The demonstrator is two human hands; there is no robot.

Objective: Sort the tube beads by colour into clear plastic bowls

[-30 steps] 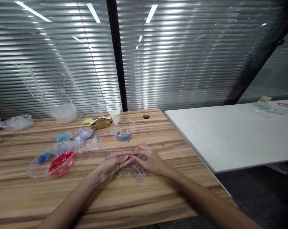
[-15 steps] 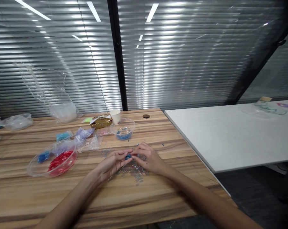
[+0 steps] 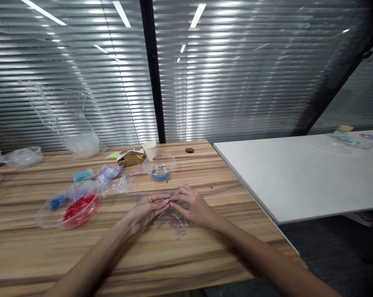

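Observation:
My left hand (image 3: 146, 211) and my right hand (image 3: 191, 204) meet fingertip to fingertip above the wooden table. Both are closed in a pinch, and what lies between the fingertips is too small to make out. Under and around them clear tube beads (image 3: 177, 225) are scattered on the wood. Behind the hands stands a clear bowl (image 3: 161, 175) with blue beads in it. To the left, a larger clear bowl (image 3: 42, 218) holds red beads (image 3: 78, 209) and a small blue packet (image 3: 57, 202).
Behind the left bowl lie a light-blue packet (image 3: 82, 176), a purple packet (image 3: 107, 174) and clear plastic bags. A gold packet (image 3: 131, 157) and a paper cup (image 3: 149, 151) stand at the back. A white table (image 3: 298, 177) adjoins on the right.
The blue beads that showed between my hands are now hidden, and my left thumb and fingers have closed together. My right hand has hardly moved.

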